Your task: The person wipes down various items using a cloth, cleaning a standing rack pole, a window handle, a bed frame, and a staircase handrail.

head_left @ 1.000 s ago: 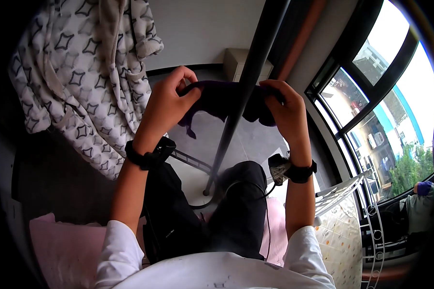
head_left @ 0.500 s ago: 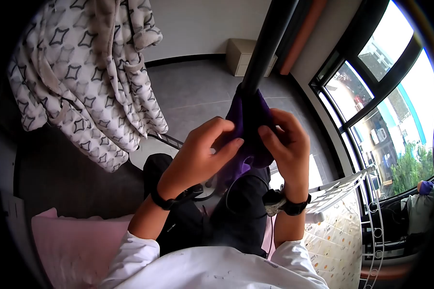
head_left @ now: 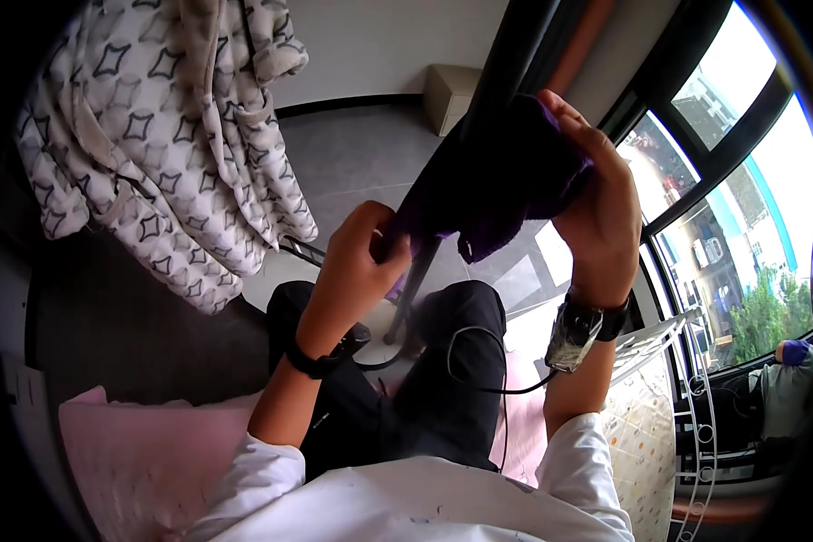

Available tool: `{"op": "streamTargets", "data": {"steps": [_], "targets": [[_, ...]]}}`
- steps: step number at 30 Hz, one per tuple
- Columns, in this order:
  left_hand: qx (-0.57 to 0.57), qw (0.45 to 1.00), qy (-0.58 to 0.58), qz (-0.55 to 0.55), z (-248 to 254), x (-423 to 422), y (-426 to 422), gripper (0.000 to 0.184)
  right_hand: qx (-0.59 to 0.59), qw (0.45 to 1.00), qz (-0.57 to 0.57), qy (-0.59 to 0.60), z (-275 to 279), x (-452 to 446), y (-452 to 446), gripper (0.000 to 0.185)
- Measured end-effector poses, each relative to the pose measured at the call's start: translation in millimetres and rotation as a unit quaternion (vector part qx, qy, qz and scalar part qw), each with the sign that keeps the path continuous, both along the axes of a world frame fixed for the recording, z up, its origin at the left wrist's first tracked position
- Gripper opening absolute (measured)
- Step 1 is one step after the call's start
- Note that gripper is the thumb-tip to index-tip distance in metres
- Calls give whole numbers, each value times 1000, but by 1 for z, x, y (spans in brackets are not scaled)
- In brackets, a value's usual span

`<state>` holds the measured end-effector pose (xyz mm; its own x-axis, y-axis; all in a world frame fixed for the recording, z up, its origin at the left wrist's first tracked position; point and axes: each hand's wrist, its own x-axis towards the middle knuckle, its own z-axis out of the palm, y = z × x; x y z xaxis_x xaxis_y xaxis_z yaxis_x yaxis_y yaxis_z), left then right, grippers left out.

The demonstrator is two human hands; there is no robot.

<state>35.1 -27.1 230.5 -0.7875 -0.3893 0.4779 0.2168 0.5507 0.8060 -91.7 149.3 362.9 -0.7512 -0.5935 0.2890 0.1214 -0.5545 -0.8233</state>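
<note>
A dark purple cloth (head_left: 492, 181) is held up against a black upright pole (head_left: 515, 54) in front of me. My left hand (head_left: 370, 246) pinches the cloth's lower left corner between bent fingers and thumb. On the other side, my right hand (head_left: 601, 194) cups the cloth's right edge, its fingers reaching up to the top corner and its thumb hidden. The cloth covers part of the pole, whose lower end (head_left: 415, 280) shows beneath it. A black band is on each wrist, and a cable hangs from the device (head_left: 576, 332) at the right one.
A patterned robe (head_left: 154, 135) hangs on the left. A small beige cabinet (head_left: 447, 95) stands by the far wall. To the right are a white metal bed frame (head_left: 706, 434), a patterned mattress (head_left: 641, 434) and tall windows. Pink bedding (head_left: 154, 452) lies beside my legs.
My right hand has moved up and to the right, spreading the cloth out along the pole. The left hand has shifted slightly left and down. The pole's lower part now shows.
</note>
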Motion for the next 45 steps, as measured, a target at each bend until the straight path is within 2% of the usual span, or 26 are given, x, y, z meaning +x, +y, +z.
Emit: {"op": "streamTargets", "data": {"steps": [1,2,5,6,8,10,11,12,13,14,16,17,18,20,22,24,25,27,30,32,34,36,38,41,43,45], "targets": [[55,996,-6,-77,5,2,4,19,-104,978,173,-56,-5,-12,0,46],[112,982,-13,-152,6,4,9,19,-101,978,173,-59,-8,-11,1,46],[94,972,84,-199,0,-9,22,22,-121,968,213,-50,-11,9,-2,53],[110,965,130,-200,-5,-13,23,22,-146,973,170,-60,-12,22,-3,57],[96,970,120,-189,-15,-16,17,24,-171,975,122,-69,-17,32,-2,61],[83,975,103,-179,-14,-16,14,26,-128,982,102,92,-26,36,-1,62],[62,989,69,-117,-9,-16,12,33,-90,989,46,104,-26,35,-6,59],[38,997,37,-54,-5,-19,10,41,-90,990,44,101,-26,36,-13,59],[23,999,-2,-25,-11,-29,7,56,-34,981,-61,179,-27,37,-21,56],[22,999,-1,-26,-14,-38,3,56,22,953,-165,254,-26,38,-29,53],[-135,971,199,-9,-18,-54,0,63,9,908,-245,340,-32,28,-42,45],[-26,985,145,-89,-22,-58,3,63,49,868,-300,393,-33,21,-45,45],[-25,985,145,-90,-17,-59,7,63,89,821,-352,441,-32,16,-50,45],[127,975,85,-162,-6,-61,14,45,65,838,-348,415,-24,10,-64,44],[90,979,75,-164,-8,-72,11,41,38,854,-345,387,-13,11,-73,42],[122,964,113,-206,-13,-78,16,42,121,876,-296,363,-7,14,-76,38],[122,964,110,-207,-16,-80,19,42,82,897,-274,336,-12,9,-82,34],[150,961,178,-152,-22,-84,23,43,74,901,-277,324,-22,5,-86,34],[150,975,134,-95,-35,-75,32,44,92,890,-307,324,-37,8,-87,32],[145,977,124,-99,-67,-76,38,44,61,925,-239,290,-61,4,-82,35],[149,978,132,-69,-96,-75,41,43,86,916,-220,325,-84,5,-78,40],[172,973,110,-102,-112,-75,36,42,133,946,-179,236,-100,9,-75,40],[194,969,91,-123,-115,-78,35,42,130,940,-186,253,-95,6,-72,39],[97,982,87,-135,-52,-74,25,43,97,934,-213,269,-55,8,-75,36],[128,974,98,-158,-7,-77,25,43,63,921,-238,302,-17,5,-77,31],[140,970,106,-169,6,-81,23,42,5,911,-213,354,9,1,-79,23]]}}
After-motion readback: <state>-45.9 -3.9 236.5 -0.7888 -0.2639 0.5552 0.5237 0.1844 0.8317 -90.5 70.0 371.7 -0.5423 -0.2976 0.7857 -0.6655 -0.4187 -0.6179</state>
